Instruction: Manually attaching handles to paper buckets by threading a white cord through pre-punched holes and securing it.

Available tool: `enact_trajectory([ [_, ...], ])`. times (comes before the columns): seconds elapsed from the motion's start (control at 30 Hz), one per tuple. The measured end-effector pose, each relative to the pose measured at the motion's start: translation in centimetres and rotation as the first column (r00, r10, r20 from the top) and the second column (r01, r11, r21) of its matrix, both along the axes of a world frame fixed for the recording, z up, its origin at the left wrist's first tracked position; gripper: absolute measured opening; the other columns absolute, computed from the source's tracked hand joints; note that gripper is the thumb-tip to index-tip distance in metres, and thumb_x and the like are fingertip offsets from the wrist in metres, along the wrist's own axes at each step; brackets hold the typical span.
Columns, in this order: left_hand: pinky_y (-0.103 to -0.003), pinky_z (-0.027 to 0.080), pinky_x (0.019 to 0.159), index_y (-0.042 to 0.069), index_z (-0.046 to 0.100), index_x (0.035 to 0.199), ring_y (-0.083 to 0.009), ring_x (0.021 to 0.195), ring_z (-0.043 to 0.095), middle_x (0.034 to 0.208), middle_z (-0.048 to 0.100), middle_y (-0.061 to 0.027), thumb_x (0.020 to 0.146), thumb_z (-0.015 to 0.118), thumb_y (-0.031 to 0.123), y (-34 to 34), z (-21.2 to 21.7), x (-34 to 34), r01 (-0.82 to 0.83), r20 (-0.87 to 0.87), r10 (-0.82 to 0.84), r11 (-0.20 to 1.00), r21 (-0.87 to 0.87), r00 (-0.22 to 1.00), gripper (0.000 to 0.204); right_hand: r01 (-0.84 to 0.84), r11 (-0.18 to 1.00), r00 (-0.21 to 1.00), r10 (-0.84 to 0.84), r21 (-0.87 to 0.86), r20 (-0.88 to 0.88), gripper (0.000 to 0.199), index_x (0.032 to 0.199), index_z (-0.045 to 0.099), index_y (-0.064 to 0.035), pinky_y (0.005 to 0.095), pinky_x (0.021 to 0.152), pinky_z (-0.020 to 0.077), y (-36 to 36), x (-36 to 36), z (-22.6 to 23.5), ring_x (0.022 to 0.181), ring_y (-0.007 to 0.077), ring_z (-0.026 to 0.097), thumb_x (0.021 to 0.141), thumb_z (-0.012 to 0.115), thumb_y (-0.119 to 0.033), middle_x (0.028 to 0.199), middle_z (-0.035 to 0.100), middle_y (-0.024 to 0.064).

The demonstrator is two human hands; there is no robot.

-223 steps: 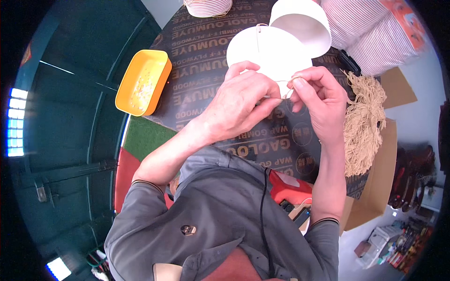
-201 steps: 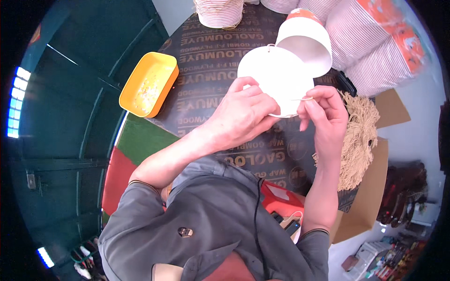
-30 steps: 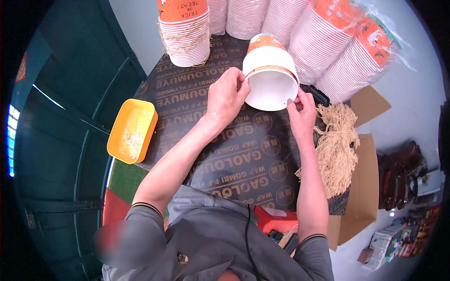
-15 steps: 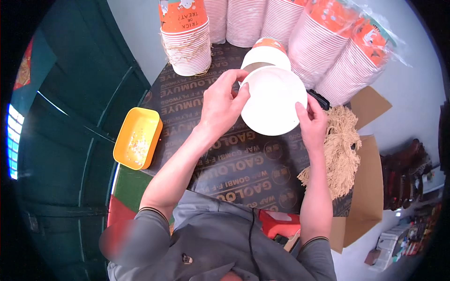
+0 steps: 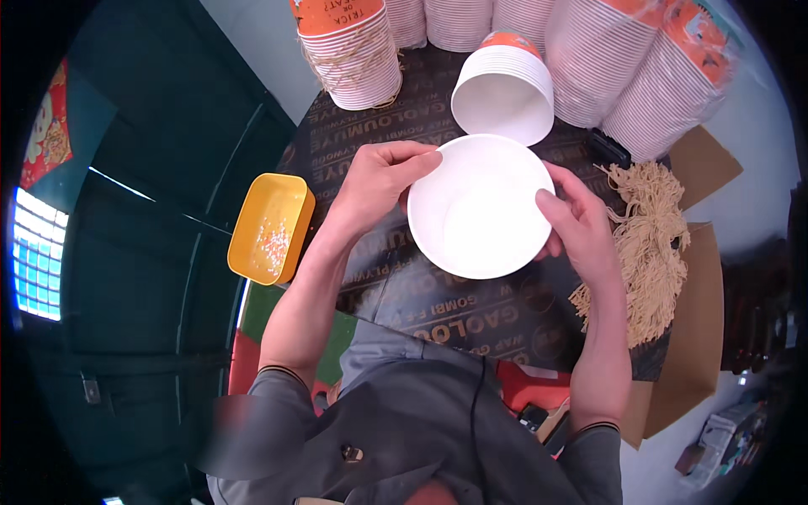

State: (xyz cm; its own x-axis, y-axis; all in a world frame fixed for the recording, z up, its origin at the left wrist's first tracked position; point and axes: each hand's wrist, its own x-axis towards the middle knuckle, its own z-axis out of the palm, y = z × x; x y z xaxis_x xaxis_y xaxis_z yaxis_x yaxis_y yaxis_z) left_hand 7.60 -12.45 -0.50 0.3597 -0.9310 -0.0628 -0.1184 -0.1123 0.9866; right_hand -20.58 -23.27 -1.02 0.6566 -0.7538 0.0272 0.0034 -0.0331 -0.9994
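Note:
A white paper bucket (image 5: 480, 210) is held up over the table with its round mouth facing me, so its outer side is hidden. My left hand (image 5: 383, 181) pinches its rim at the upper left, thumb inside. On the opposite side, my right hand (image 5: 583, 220) grips the rim with the thumb inside and fingers behind. Just beyond lies a short nested stack of paper buckets (image 5: 505, 94), tipped with its opening toward me and an orange printed base at the far end. The held bucket is in front of this stack.
Tall stacks of buckets (image 5: 602, 63), some in clear plastic, line the far edge. One stack (image 5: 358, 76) has cords around it. Bundled beige cords (image 5: 640, 261) lie at right beside a cardboard box (image 5: 694, 311). A yellow tray (image 5: 295, 240) with small bits stands left. The dark table (image 5: 404, 295) is printed.
The bucket in my hands has come nearer and away from the lying stack, and its mouth now faces me more fully. My right hand has wrapped further around the rim. The view has shifted.

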Motion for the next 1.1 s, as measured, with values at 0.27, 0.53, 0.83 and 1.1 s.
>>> enact_trajectory([
  [0.27,-0.023,0.054,0.071,0.0,0.084,0.108,-0.0057,0.076,0.068,0.091,0.079,-0.0022,0.103,0.082,0.021,-0.1,-0.9,-0.3,-0.017,-0.033,0.016,0.999,-0.027,0.999,0.023,-0.104,0.995,0.973,0.1,-0.005,-0.208,0.037,0.136,0.068,0.0016,0.0247,0.064,0.0533,-0.5,-0.4,0.1,0.065,0.0057,0.063,0.11,0.069,-0.026,0.076,0.069,0.0012],
  [0.53,-0.023,0.058,0.071,0.002,0.086,0.106,-0.0061,0.077,0.071,0.089,0.079,-0.0014,0.102,0.082,0.022,-0.1,-0.3,-2.8,0.166,-0.111,-0.163,0.986,0.024,0.98,0.021,-0.183,0.96,0.982,0.169,-0.211,-0.083,0.039,0.141,0.071,-0.0001,0.0293,0.091,0.0564,-0.3,0.3,-1.1,0.101,0.0116,0.069,0.107,0.068,-0.018,0.111,0.074,0.0053],
  [0.83,-0.03,0.061,0.093,0.002,0.076,0.137,-0.013,0.104,0.076,0.117,0.08,-0.0086,0.107,0.068,0.021,3.5,0.5,-4.1,0.176,-0.16,-0.167,0.984,0.039,0.973,0.036,-0.241,0.971,0.965,0.241,0.01,-0.104,0.045,0.146,0.067,0.0031,0.0298,0.105,0.0516,0.5,0.7,-1.2,0.12,0.0138,0.067,0.103,0.059,-0.01,0.126,0.07,0.0045],
  [1.1,-0.038,0.067,0.098,0.007,0.072,0.146,-0.023,0.11,0.081,0.128,0.079,-0.015,0.104,0.062,0.021,4.4,-1.0,-3.6,0.155,-0.244,-0.143,0.987,0.03,0.959,0.045,-0.213,0.966,0.976,0.216,0.146,-0.002,0.039,0.141,0.072,-0.0016,0.0288,0.097,0.0547,1.7,2.0,-1.5,0.11,0.0117,0.07,0.112,0.058,-0.025,0.12,0.076,0.0063],
])
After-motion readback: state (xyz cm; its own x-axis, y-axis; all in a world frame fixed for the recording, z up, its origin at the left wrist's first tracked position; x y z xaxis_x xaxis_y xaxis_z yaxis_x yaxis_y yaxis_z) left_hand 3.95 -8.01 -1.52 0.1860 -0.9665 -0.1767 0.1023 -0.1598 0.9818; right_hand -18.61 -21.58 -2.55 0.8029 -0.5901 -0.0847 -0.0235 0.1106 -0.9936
